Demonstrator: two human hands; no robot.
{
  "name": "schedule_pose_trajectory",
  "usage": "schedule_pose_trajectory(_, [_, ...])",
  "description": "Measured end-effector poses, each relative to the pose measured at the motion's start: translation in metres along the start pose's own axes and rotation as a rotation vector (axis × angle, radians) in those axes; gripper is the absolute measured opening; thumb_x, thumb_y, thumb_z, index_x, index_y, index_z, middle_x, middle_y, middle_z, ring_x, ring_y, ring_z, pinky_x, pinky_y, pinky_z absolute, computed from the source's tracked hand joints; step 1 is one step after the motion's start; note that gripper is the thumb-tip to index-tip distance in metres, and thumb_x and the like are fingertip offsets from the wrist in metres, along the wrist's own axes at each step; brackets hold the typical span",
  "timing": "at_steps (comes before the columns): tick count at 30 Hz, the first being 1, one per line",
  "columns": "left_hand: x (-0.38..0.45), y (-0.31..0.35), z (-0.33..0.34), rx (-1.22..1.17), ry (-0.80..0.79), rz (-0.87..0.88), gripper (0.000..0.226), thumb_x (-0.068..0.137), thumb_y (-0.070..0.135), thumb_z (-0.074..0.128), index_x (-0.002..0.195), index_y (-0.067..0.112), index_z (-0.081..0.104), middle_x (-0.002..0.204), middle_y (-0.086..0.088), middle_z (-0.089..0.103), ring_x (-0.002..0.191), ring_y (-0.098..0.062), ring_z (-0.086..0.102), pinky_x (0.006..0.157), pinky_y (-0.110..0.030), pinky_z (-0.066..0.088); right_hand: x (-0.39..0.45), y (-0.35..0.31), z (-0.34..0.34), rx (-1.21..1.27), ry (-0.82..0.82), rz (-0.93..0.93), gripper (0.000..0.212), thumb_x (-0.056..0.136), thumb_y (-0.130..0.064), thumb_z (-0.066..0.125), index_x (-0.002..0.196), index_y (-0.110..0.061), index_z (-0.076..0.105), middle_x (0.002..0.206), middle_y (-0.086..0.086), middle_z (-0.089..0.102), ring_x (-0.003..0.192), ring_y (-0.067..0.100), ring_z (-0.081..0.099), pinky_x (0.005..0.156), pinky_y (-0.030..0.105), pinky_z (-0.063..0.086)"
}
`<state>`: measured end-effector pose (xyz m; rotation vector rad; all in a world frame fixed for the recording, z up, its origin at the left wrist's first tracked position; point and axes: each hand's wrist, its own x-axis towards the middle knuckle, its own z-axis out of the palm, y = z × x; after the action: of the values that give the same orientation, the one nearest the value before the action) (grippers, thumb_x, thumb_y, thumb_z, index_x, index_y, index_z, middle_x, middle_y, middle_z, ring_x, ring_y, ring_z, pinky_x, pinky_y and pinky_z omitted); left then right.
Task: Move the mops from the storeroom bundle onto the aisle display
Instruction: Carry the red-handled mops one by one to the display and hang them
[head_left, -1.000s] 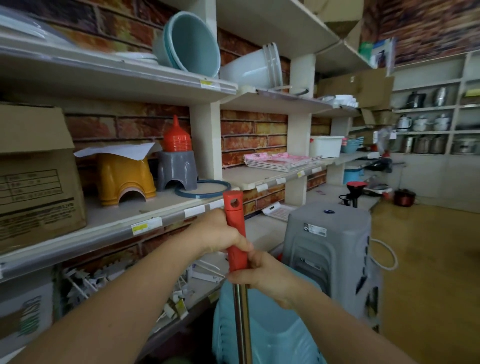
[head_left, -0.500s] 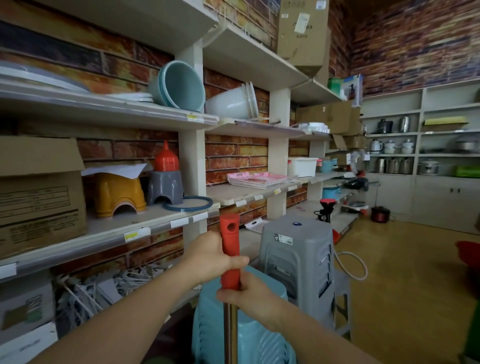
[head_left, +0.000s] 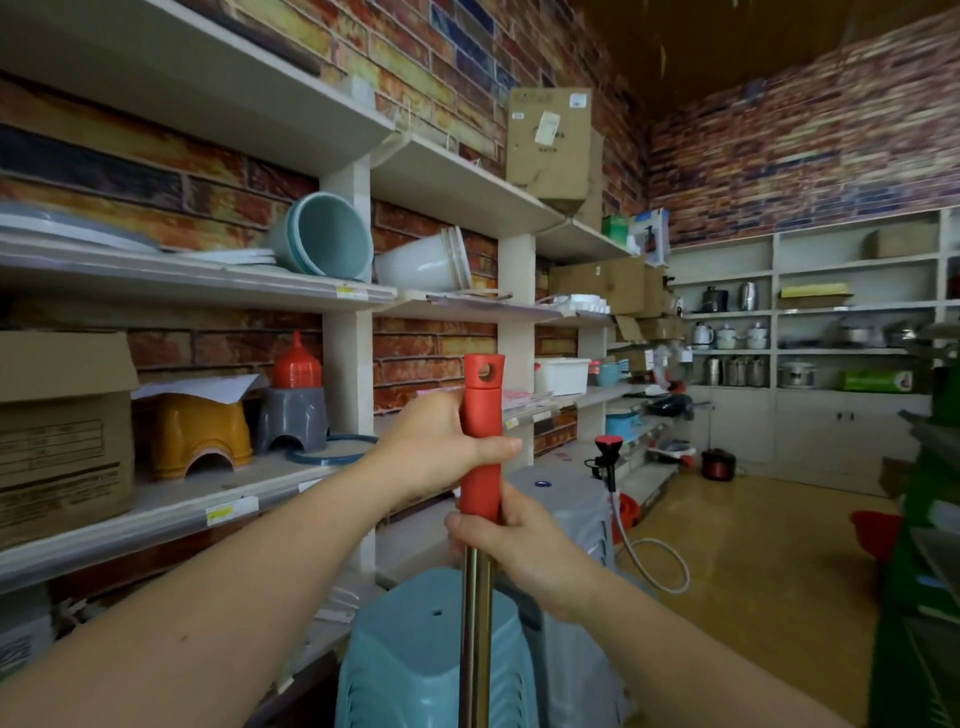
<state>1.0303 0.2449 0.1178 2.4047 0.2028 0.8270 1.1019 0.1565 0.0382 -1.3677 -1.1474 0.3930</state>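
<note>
I hold a mop upright in front of me by its red plastic grip (head_left: 482, 415), which has a hanging hole at the top. A shiny metal pole (head_left: 475, 639) runs down from it and out of the bottom of the frame; the mop head is hidden. My left hand (head_left: 439, 447) grips the red handle from the left, thumb wrapped across its front. My right hand (head_left: 511, 545) grips just below, where the red grip meets the metal pole.
White shelves (head_left: 197, 499) along the brick wall on the left hold stools, buckets and cardboard boxes. A stack of blue stools (head_left: 415, 660) and a grey stool stack (head_left: 571, 509) stand right behind the pole. Wooden floor (head_left: 769, 561) stretches right; cookware shelves line the far wall.
The view has tilted up and turned right, showing more of the upper shelves and far wall. Both hands keep the same grip on the mop handle.
</note>
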Motion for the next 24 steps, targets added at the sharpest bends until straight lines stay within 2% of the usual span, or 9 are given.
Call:
schedule_pose_trajectory(3, [-0.001,0.02,0.01,-0.073,0.024,0.053,0.023,0.074,0.034,0.074,0.078,0.019,0.058,0.08,-0.003,0.064,0.081,-0.02,0.062,0.081,-0.037,0.051,-0.015,-0.011,-0.008,0.037,0.076,-0.035,0.017,0.091,-0.007,0.053,0.086,-0.022,0.048,0.069,-0.004,0.051,0.06,0.007,0.054,0.065,0.022,0.05])
schedule_pose_trajectory(5, [-0.001,0.031,0.019,-0.108,0.047,0.097,0.021,0.075,0.033,0.073,0.077,0.021,0.056,0.077,0.0,0.063,0.076,-0.016,0.059,0.077,-0.033,0.048,-0.026,-0.015,-0.012,0.067,0.135,-0.055,0.015,0.092,-0.007,0.052,0.086,-0.02,0.047,0.067,0.0,0.05,0.055,0.009,0.054,0.061,0.025,0.051])
schedule_pose_trajectory(7, [-0.003,0.043,0.028,-0.14,0.051,0.135,0.02,0.076,0.033,0.072,0.074,0.024,0.055,0.074,0.002,0.06,0.073,-0.013,0.057,0.073,-0.031,0.047,-0.037,-0.018,-0.017,0.063,0.21,-0.073,0.01,0.092,-0.006,0.05,0.088,-0.013,0.045,0.063,0.002,0.046,0.048,0.009,0.051,0.051,0.022,0.048])
schedule_pose_trajectory(11, [-0.004,0.063,0.044,-0.264,0.011,0.17,0.016,0.075,0.036,0.072,0.078,0.029,0.058,0.087,-0.001,0.069,0.084,-0.016,0.064,0.08,-0.033,0.052,-0.06,-0.028,-0.03,0.015,0.323,-0.093,0.009,0.091,-0.008,0.051,0.086,-0.01,0.044,0.062,0.004,0.044,0.046,0.009,0.046,0.046,0.02,0.044])
schedule_pose_trajectory(15, [-0.005,0.084,0.061,-0.384,-0.063,0.218,0.018,0.075,0.033,0.073,0.083,0.019,0.064,0.087,-0.008,0.07,0.087,-0.023,0.067,0.085,-0.043,0.054,-0.085,-0.039,-0.045,-0.066,0.439,-0.061,0.009,0.091,-0.012,0.052,0.087,-0.011,0.044,0.062,0.003,0.046,0.045,0.009,0.046,0.047,0.021,0.044])
schedule_pose_trajectory(19, [-0.008,0.106,0.078,-0.483,-0.176,0.31,0.026,0.077,0.031,0.072,0.085,0.008,0.062,0.087,-0.015,0.069,0.083,-0.028,0.067,0.084,-0.045,0.054,-0.111,-0.049,-0.058,-0.115,0.553,-0.009,0.008,0.09,-0.017,0.054,0.092,-0.011,0.049,0.068,0.005,0.05,0.055,0.017,0.052,0.058,0.031,0.051])
schedule_pose_trajectory(22, [-0.013,0.123,0.087,-0.55,-0.254,0.396,0.032,0.078,0.03,0.071,0.086,0.001,0.061,0.087,-0.019,0.068,0.082,-0.03,0.066,0.084,-0.045,0.054,-0.133,-0.06,-0.063,-0.202,0.668,0.004,0.007,0.091,-0.013,0.054,0.087,-0.013,0.048,0.064,0.003,0.048,0.046,0.01,0.049,0.046,0.021,0.046])
schedule_pose_trajectory(24, [-0.017,0.135,0.093,-0.577,-0.304,0.463,0.036,0.078,0.032,0.07,0.089,-0.001,0.061,0.089,-0.021,0.068,0.084,-0.031,0.066,0.085,-0.048,0.052,-0.148,-0.069,-0.063,-0.268,0.749,0.013,0.012,0.091,-0.012,0.054,0.083,-0.016,0.045,0.061,0.002,0.048,0.041,0.008,0.047,0.043,0.02,0.043])
